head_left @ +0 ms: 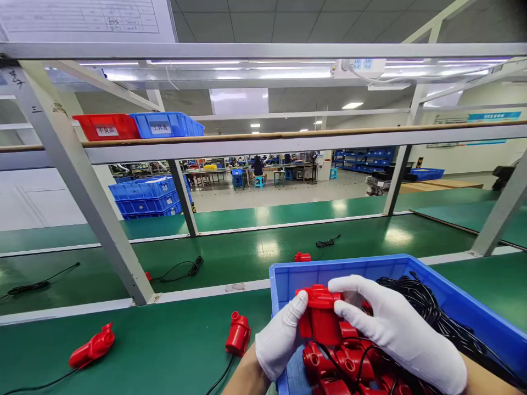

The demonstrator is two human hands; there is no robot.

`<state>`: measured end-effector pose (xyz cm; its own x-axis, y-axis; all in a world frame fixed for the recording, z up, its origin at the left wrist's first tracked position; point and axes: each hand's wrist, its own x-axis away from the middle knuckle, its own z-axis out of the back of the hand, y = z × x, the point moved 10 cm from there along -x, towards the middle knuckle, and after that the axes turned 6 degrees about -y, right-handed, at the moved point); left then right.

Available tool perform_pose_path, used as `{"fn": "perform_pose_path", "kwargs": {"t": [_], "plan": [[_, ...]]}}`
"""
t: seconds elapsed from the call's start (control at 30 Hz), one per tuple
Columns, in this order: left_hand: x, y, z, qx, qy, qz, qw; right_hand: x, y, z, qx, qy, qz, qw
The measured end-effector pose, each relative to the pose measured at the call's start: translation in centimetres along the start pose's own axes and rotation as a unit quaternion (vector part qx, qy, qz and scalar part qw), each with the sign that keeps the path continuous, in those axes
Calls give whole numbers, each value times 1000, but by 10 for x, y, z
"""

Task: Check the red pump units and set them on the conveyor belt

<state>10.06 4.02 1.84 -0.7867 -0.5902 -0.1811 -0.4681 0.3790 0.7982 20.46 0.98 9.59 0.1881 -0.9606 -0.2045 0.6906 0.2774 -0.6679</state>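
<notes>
A red plastic pump housing (325, 323) is held between my two white-gloved hands above a blue bin (284, 274). My left hand (284, 334) grips its left side with the thumb near the top. From the right, my right hand (395, 323) pinches its upper edge between thumb and fingers. Under it in the bin lie several similar red housings (341, 362) and coiled black cables (428, 307). To the left, one red housing with a cable (239, 333) stands on the green bench, and another red housing (93, 348) lies on its side.
Beyond a white divider, a green conveyor surface (230, 258) carries a red piece (302, 257) and black cables (181, 270). Slanted metal posts (94, 181) rise from the bench. A shelf above holds red (107, 127) and blue (167, 125) bins. Stacked blue crates (144, 197) stand behind.
</notes>
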Motion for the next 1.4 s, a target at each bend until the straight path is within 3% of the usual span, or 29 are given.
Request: {"fn": "perform_pose_path", "kwargs": {"t": [0.13, 0.33, 0.57, 0.7, 0.8, 0.87, 0.93, 0.97, 1.03, 1.23, 1.33, 1.4], "plan": [[-8, -2, 5, 78, 8, -10, 997, 2, 8, 5, -23, 17, -11, 1000], [-4, 7, -5, 58, -20, -48, 997, 3, 12, -7, -19, -11, 1, 1000], [9, 19, -15, -7, -24, -74, 997, 6, 10, -19, -50, -64, -1, 997], [17, 37, -10, -161, 17, -116, 980, 10, 7, -24, -58, -91, 14, 994], [22, 53, -12, -318, 34, -229, 920, 12, 8, -31, -75, -118, 20, 990], [30, 61, -19, -425, 39, -348, 835, 12, 8, -34, -69, -130, 21, 989], [41, 60, -30, -516, 26, -448, 729, 12, 7, -36, -49, -136, 20, 989], [45, 57, -33, -548, 16, -477, 687, 12, 5, -37, -43, -140, 18, 989], [51, 52, -36, -592, 7, -501, 632, 15, 1, -37, -42, -148, 21, 988], [72, 59, -41, -653, 27, -503, 566, 25, -22, -27, -17, -119, 114, 986], [68, 69, -40, -675, 52, -462, 572, 27, -30, -30, -40, -142, 134, 980], [55, 74, -33, -692, 74, -396, 599, 26, -28, -34, -76, -171, 111, 976]]}}
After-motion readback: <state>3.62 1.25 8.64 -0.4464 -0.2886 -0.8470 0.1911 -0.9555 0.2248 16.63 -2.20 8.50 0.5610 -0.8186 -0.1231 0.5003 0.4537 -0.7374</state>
